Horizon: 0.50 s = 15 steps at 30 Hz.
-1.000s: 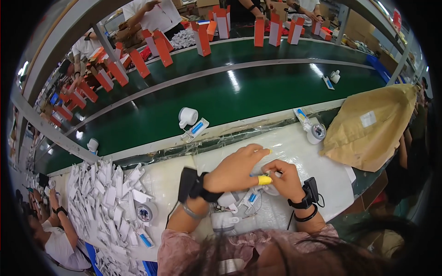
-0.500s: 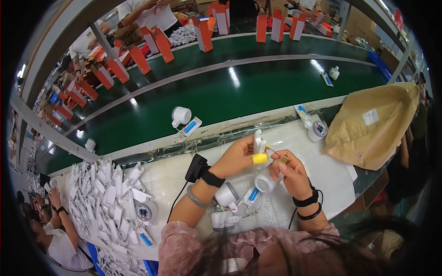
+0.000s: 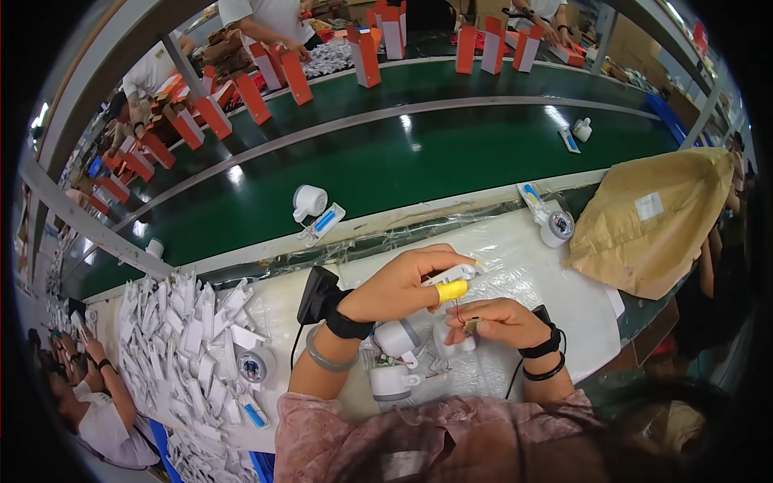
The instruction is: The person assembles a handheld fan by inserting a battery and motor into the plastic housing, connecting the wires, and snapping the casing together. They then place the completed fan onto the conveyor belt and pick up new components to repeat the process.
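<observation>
My left hand (image 3: 403, 282) is closed around a white plastic handle piece (image 3: 451, 275), with a yellow wrap on the thumb. Thin red wires run down from that piece toward my right hand (image 3: 506, 324), whose fingers pinch a small tan part (image 3: 471, 327), partly hidden. Beneath the hands, a white round lamp-like head (image 3: 457, 344) is half covered by my right fingers. Left of it lie a second white head (image 3: 396, 336) and a third (image 3: 392, 382) with a grey rim. Small circuit parts and loose wires lie among them.
A heap of white plastic handles (image 3: 189, 338) covers the table's left. Brown paper (image 3: 652, 225) lies at right beside another head (image 3: 556, 229). Beyond runs a green conveyor belt (image 3: 386, 169) carrying white units (image 3: 310, 201); orange-and-white boxes (image 3: 366, 60) stand farther back. Other people work around the line.
My left hand has lowered and tipped the white handle piece from upright to nearly flat. My right hand has turned and dropped slightly. The far boxes have shifted right, the near belt's units slightly left.
</observation>
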Available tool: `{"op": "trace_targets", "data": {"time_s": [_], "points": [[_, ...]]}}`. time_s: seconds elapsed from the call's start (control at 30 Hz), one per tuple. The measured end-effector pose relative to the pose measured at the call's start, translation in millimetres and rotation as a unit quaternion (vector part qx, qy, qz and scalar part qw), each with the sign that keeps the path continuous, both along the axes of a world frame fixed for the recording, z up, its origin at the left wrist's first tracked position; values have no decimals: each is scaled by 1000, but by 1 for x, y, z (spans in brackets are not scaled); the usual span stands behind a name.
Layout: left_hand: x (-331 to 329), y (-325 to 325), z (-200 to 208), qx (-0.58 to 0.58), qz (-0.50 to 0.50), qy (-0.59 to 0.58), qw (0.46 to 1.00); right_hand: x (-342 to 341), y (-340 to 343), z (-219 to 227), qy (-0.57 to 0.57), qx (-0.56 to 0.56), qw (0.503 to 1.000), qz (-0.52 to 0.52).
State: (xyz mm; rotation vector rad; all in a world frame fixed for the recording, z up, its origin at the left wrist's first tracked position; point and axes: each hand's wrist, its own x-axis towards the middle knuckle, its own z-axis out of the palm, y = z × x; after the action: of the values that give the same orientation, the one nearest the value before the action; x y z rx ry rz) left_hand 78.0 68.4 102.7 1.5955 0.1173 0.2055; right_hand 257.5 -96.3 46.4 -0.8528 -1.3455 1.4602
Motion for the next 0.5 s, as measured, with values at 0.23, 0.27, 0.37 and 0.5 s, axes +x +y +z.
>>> {"op": "trace_targets", "data": {"time_s": [0.23,0.27,0.37,0.5], "points": [[6,-9,-11,265,107,-52,957,-15,1,-4,-294,123,895,-311],[11,-10,-20,263,104,-51,958,-16,2,-10,-310,99,860,-394],[21,-15,-40,156,150,-26,976,-18,7,-11,-243,61,843,-476],[30,-22,-47,-71,122,66,988,-17,11,-19,-126,100,857,-490]]}}
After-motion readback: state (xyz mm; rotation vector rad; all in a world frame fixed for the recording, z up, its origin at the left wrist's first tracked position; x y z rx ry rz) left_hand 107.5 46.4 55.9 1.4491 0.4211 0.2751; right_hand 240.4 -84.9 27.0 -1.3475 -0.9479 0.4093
